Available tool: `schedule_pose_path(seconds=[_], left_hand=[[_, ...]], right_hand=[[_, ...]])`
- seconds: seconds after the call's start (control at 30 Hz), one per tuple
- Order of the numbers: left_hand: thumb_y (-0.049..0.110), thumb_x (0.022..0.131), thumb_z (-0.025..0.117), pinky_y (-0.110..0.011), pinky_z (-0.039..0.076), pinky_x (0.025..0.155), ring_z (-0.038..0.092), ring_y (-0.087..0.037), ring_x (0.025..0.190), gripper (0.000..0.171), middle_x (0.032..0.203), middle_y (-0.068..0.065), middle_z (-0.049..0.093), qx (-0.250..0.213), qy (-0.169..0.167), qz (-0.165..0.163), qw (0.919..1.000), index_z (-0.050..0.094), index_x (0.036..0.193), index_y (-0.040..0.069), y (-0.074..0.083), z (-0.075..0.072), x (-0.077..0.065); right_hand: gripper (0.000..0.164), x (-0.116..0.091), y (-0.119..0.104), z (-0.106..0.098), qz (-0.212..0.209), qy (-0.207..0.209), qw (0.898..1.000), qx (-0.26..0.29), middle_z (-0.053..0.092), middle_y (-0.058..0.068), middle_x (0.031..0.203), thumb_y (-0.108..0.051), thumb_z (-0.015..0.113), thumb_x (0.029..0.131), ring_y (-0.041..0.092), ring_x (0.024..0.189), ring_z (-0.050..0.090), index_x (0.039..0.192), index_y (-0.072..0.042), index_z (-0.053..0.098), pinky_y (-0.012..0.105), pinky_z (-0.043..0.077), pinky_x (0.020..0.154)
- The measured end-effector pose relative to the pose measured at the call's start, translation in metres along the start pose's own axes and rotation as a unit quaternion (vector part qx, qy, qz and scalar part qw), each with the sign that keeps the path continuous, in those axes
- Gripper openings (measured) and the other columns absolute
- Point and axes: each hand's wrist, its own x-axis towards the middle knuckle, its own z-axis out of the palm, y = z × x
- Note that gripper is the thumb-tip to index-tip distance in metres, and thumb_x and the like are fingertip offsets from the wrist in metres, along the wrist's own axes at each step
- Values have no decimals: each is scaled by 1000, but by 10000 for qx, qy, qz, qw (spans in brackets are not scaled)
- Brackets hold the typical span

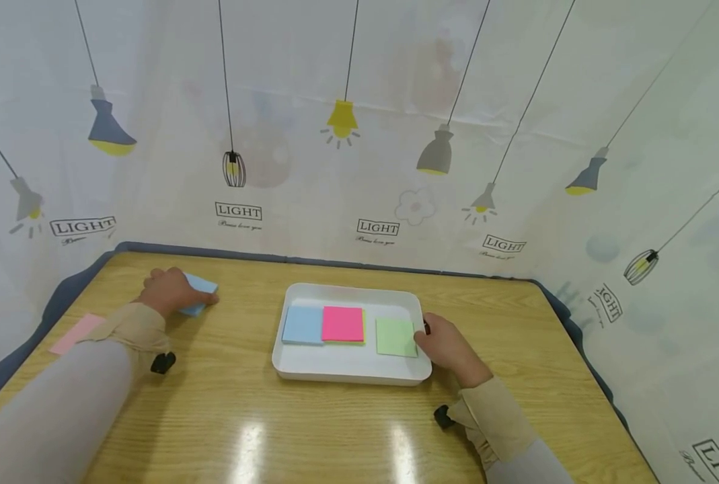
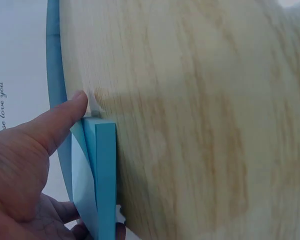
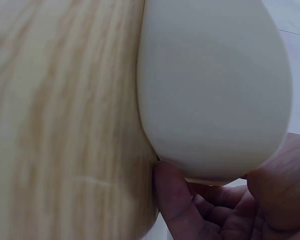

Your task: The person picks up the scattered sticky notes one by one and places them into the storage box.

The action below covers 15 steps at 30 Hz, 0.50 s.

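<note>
At the table's left side my left hand [image 1: 167, 290] grips a light blue sticky note pad [image 1: 200, 289]. In the left wrist view the thick pad [image 2: 106, 175] stands edge-on between thumb and fingers, its outer sheet curling away from the stack. My right hand [image 1: 450, 341] holds the right end of a white tray [image 1: 353, 372], thumb at the rim and fingertips low against the outer wall. Inside the tray are a blue pad [image 1: 302, 325], a bright pink pad [image 1: 343, 324] over a yellow-green one [image 1: 364, 327], and a pale green pad [image 1: 395, 337] at the right.
A pink sticky note pad [image 1: 76, 334] lies at the table's left edge, partly behind my left sleeve. The wooden table [image 1: 311, 430] meets a pale curtain [image 1: 311, 222] printed with hanging lamps at the back and sides.
</note>
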Motion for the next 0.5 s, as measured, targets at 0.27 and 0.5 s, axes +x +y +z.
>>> schedule_pose_path(seconds=[0.27, 0.5], left_hand=[[72, 69, 61, -64, 33, 90, 27, -58, 106, 122, 116, -48, 28, -122, -363, -31, 9993, 18, 128, -26, -8, 1, 2], [67, 76, 58, -62, 33, 92, 30, -58, 106, 116, 122, -46, 32, -226, -497, -52, 9985, 13, 129, -27, -6, -1, -3]], right_hand=[[29, 1, 1, 1, 9, -2, 10000, -19, 61, 8, 108, -20, 49, 92, 20, 88, 51, 117, -8, 56, 39, 47, 79], [28, 2, 1, 1, 49, -9, 10000, -44, 61, 8, 109, -21, 49, 92, 20, 89, 50, 117, -8, 55, 39, 46, 79]])
